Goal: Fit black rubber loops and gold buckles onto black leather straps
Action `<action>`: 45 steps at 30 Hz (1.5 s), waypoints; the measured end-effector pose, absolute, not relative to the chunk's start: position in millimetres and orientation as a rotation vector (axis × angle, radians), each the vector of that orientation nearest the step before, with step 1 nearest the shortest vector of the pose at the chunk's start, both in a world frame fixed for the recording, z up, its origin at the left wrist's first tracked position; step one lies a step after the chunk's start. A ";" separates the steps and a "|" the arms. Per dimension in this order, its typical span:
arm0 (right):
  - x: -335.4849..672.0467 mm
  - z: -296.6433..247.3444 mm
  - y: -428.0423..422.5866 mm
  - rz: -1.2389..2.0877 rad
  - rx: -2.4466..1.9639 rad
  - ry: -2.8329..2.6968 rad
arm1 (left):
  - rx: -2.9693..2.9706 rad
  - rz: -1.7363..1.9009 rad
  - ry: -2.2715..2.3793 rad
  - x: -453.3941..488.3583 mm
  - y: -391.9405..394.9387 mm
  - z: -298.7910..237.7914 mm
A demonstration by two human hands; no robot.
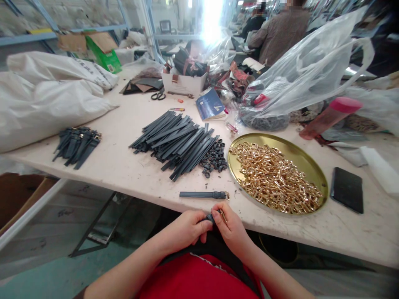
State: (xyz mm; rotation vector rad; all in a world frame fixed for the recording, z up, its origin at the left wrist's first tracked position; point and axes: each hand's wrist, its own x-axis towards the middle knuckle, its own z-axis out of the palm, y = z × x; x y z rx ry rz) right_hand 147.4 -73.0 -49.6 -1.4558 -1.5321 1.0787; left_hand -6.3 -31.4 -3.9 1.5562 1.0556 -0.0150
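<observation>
Just off the table's front edge, my left hand (196, 227) is closed on a dark strap (210, 217), mostly hidden by the fingers. My right hand (229, 226) pinches the strap's other end, where a small gold buckle (222, 215) shows. On the table ahead lies one strap with a gold buckle (204, 194). Behind it is a heap of dark flat straps (177, 143), with small dark loops (214, 158) piled at its right. A round gold tray (318, 176) holds many small gold buckles (277, 178).
A bundle of buckled straps (77, 145) lies left, by a white sack (52, 99). Right of the tray are a black phone (347, 189) and a pink-lidded bottle (330, 118). Scissors (158, 95), a blue booklet (210, 104) and a white box (183, 84) stand farther back.
</observation>
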 end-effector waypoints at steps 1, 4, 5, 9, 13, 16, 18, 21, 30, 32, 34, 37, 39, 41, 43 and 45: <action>148.8 -49.7 -73.6 1.091 -1.445 -1.553 | 1.582 -0.023 1.046 -5.7 -31.2 -4.1; 151.2 -50.3 -74.9 1.091 -1.452 -1.577 | 1.719 -0.029 1.016 -4.3 -29.1 -1.2; 151.4 -50.3 -74.7 1.082 -1.462 -1.579 | 1.761 -0.023 1.011 -3.8 -28.2 0.0; 151.9 -49.6 -70.9 1.059 -1.473 -1.641 | 1.825 -0.023 1.019 -1.7 -25.9 0.0; 155.1 -48.8 -65.9 1.047 -1.474 -1.735 | 1.813 -0.019 1.031 -2.4 -23.1 -0.1; 157.9 -48.4 -64.2 1.052 -1.470 -1.724 | 1.757 -0.027 0.976 -5.3 -18.8 5.7; 158.9 -48.1 -64.7 1.087 -1.427 -1.722 | 1.693 -0.061 0.933 -7.1 -16.4 10.2; 159.0 -48.1 -67.0 1.125 -1.346 -1.777 | 1.663 -0.121 0.910 -7.4 -15.9 11.9; 152.0 -47.7 -68.0 1.071 -1.417 -1.678 | 1.737 -0.064 0.938 -5.2 -20.1 4.2; 151.0 -46.1 -68.8 1.079 -1.391 -1.691 | 1.713 -0.082 0.931 -7.4 -19.5 9.4; 150.5 -44.9 -71.0 1.090 -1.378 -1.712 | 1.674 -0.111 0.923 -9.5 -19.3 14.4; 151.1 -43.8 -75.0 1.116 -1.386 -1.729 | 1.641 -0.138 0.932 -9.7 -21.8 16.4; 151.8 -43.0 -76.9 1.129 -1.373 -1.768 | 1.671 -0.131 0.948 -7.8 -25.5 13.0; 152.1 -41.8 -77.5 1.133 -1.336 -1.813 | 1.718 -0.112 0.962 -5.6 -29.3 9.0; 151.6 -41.1 -76.9 1.178 -1.308 -1.756 | 1.738 -0.091 0.969 -4.9 -30.9 8.2; 150.1 -41.1 -74.8 1.333 -1.291 -1.511 | 1.689 -0.060 0.920 -6.9 -28.5 12.0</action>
